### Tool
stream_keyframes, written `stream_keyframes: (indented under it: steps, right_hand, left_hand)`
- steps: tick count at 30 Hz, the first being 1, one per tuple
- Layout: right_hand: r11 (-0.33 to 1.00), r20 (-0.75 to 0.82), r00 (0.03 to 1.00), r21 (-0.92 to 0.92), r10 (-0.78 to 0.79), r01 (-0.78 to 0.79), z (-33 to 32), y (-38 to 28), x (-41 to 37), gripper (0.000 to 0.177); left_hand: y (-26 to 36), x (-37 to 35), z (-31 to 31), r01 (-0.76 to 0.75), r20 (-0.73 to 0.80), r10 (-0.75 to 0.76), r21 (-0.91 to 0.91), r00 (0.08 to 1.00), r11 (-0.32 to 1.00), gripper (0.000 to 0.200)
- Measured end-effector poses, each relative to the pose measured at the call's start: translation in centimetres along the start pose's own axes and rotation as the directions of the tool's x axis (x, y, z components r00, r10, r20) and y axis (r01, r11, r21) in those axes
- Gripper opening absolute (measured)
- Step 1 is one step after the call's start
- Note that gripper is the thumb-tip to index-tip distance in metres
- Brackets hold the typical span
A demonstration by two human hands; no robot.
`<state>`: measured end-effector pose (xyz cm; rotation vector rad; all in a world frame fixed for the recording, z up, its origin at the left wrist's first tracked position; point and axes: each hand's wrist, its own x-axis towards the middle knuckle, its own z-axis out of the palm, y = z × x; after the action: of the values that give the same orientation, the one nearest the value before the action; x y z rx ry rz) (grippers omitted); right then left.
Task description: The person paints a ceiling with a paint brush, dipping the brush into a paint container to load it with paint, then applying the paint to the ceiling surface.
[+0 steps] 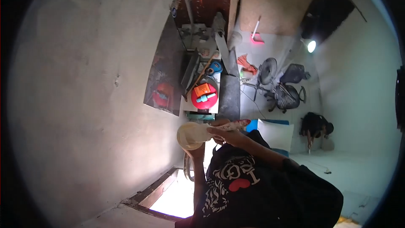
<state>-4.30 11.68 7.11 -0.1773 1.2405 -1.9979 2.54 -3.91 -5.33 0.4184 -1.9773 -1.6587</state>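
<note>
In my left hand (195, 151) is a round, cream-coloured tub (185, 137), held from below and tilted so that its pale inside shows. My right hand (228, 137) is closed around a paintbrush (236, 125) with a spattered, red-ended handle. The brush's pale, broad head overlaps the tub's rim in this view. Both hands are in front of my black printed shirt (270, 185), close to the bare grey wall (105, 80).
Beyond my hands, a red stool (203, 103) bears an orange box (202, 89) and a light-blue bottle (205, 97). To the right are a pedestal fan (268, 71), an office chair (287, 96) and a white-and-blue seat (275, 135). Another person (314, 126) crouches by the far wall. A bright opening (175, 196) lies below left.
</note>
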Motion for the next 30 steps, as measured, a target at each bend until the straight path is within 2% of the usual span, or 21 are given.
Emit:
stream_keyframes:
  steps: [1,3,4,6,7,8,11,12,14,16,18,20,21,24,26,28,30]
  right_hand:
    - [1.0,0.019,1.0,-0.011,0.002,-0.002,-0.1,0.2,0.0,0.024]
    - [0.989,-0.002,0.998,0.133,0.057,-0.056,-0.3,0.7,0.3,0.023]
    - [0.99,0.028,0.997,0.12,0.07,-0.073,-0.2,0.5,0.4,0.023]
    - [0.998,-0.06,0.996,0.017,0.066,-0.065,0.4,0.0,0.5,0.022]
    - [0.997,-0.038,0.997,-0.022,0.067,-0.068,0.5,-0.6,0.9,0.022]
    - [0.995,-0.004,0.995,-0.027,0.097,-0.097,0.7,-0.7,1.3,0.022]
    - [0.997,-0.035,0.999,0.063,0.037,-0.035,0.9,-0.7,2.2,0.026]
    - [0.997,-0.019,0.998,0.046,0.06,-0.059,1.0,-0.9,2.4,0.026]
    - [0.999,-0.013,1.0,0.047,-0.014,0.014,1.5,-1.2,2.8,0.028]
    - [1.0,-0.021,1.0,0.012,-0.006,0.007,2.1,-1.6,3.0,0.028]
    - [1.0,-0.021,1.0,0.007,-0.017,0.017,2.2,-1.9,3.0,0.027]
    - [0.999,-0.028,0.999,0.027,0.021,-0.02,2.1,-1.6,3.2,0.027]
    - [1.0,-0.003,1.0,0.024,0.007,-0.007,1.8,-1.5,3.2,0.026]
    - [0.997,0.011,0.998,0.056,0.058,-0.058,1.3,-0.7,3.2,0.023]
    - [1.0,0.025,0.999,0.006,0.026,-0.026,1.2,-0.7,3.4,0.02]
    - [0.998,0.013,0.999,-0.034,0.053,-0.053,0.8,-0.3,3.4,0.021]
    - [0.986,-0.158,0.985,0.16,0.074,-0.048,1.0,0.2,3.7,0.019]
  left_hand:
    - [0.1,0.1,0.0,-0.007,-0.021,0.007,-0.001,1.0,1.0,0.072]
    - [0.2,0.3,-0.3,-0.067,0.035,0.063,0.137,0.997,0.988,0.064]
    - [0.8,0.2,-0.2,-0.063,0.0,0.064,0.144,0.998,0.988,0.064]
    - [1.7,0.3,-0.2,0.001,-0.075,-0.003,-0.028,0.997,1.0,0.057]
    - [2.0,0.6,-0.5,-0.082,-0.07,0.092,0.14,0.993,0.987,0.057]
    - [1.7,0.9,-0.8,-0.063,-0.108,0.081,0.159,0.991,0.985,0.057]
    - [1.2,2.0,-1.1,-0.082,-0.161,0.11,0.174,0.981,0.981,0.059]
    - [2.3,2.8,-1.1,-0.098,-0.15,0.12,0.144,0.981,0.985,0.062]
    - [2.8,3.5,-1.1,-0.104,-0.172,0.122,0.11,0.978,0.988,0.065]
    - [3.3,4.3,-1.6,-0.16,-0.112,0.182,0.18,0.977,0.971,0.068]
    - [4.6,4.3,-1.9,-0.148,-0.179,0.177,0.162,0.968,0.976,0.067]
    - [5.2,4.1,-2.3,-0.142,-0.169,0.189,0.258,0.967,0.956,0.062]
    - [6.8,4.3,-2.7,-0.207,-0.173,0.265,0.292,0.949,0.934,0.057]
    - [5.2,3.5,-2.7,-0.158,-0.222,0.23,0.298,0.948,0.941,0.053]
    - [4.7,3.5,-2.7,-0.151,-0.231,0.223,0.292,0.947,0.944,0.053]
    - [3.9,3.4,-2.4,-0.175,-0.193,0.249,0.332,0.949,0.927,0.053]
    - [3.3,3.3,-2.2,-0.127,-0.218,0.203,0.32,0.955,0.939,0.057]
